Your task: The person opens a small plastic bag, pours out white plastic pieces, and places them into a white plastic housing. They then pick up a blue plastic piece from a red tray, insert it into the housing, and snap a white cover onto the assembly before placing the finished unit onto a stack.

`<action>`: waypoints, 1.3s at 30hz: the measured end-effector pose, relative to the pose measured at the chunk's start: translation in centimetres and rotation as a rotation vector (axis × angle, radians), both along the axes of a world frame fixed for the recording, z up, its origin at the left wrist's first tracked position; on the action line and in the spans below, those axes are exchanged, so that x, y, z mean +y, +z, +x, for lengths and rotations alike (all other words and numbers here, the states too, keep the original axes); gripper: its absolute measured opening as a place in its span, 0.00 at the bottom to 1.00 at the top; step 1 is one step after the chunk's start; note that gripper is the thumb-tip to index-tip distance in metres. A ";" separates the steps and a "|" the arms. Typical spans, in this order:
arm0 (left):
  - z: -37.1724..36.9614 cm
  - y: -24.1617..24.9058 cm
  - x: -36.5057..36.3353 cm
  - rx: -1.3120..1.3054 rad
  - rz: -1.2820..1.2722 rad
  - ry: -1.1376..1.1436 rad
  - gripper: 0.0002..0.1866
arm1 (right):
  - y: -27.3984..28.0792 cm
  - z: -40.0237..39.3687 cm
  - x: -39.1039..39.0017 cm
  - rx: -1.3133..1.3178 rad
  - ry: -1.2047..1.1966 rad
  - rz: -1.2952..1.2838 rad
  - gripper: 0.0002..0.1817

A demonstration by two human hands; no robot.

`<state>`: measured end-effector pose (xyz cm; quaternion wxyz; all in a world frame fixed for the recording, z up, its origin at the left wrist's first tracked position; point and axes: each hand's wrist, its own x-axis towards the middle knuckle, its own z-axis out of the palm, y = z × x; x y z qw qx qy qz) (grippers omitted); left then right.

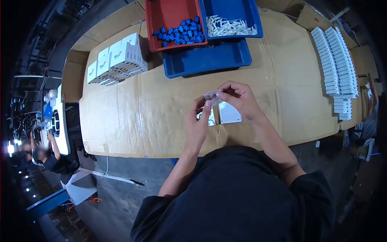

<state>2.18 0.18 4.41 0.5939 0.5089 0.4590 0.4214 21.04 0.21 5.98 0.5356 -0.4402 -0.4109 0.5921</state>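
A small, creased, see-through packet is spanning the gap between the left grip and the right grip, both pinching it, its loose film hanging between them.

This is a workshop: a far red bin of small blue parts, left white boxes, a cardboard-covered table, another person at left.

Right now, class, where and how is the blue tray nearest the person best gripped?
Probably by the left rim and right rim, from the person's side: the tray is wide, its long near edge faces there, while the red tray and other blue tray crowd its far edge.
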 end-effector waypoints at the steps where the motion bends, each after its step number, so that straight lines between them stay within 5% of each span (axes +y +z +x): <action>1: 0.2 0.2 0.2 -0.046 0.028 0.047 0.15 | 0.1 -0.1 0.0 -0.004 0.018 0.007 0.08; 11: -0.8 -0.1 0.4 -0.200 0.022 0.140 0.11 | -0.7 -1.7 0.3 0.044 0.028 -0.029 0.08; 29: -1.3 0.3 0.6 -0.021 0.087 0.198 0.10 | -1.3 -1.6 0.2 0.017 0.015 -0.021 0.06; 39: -1.3 0.3 0.6 -0.129 0.049 0.130 0.09 | -1.9 -1.5 0.1 0.002 -0.033 0.041 0.07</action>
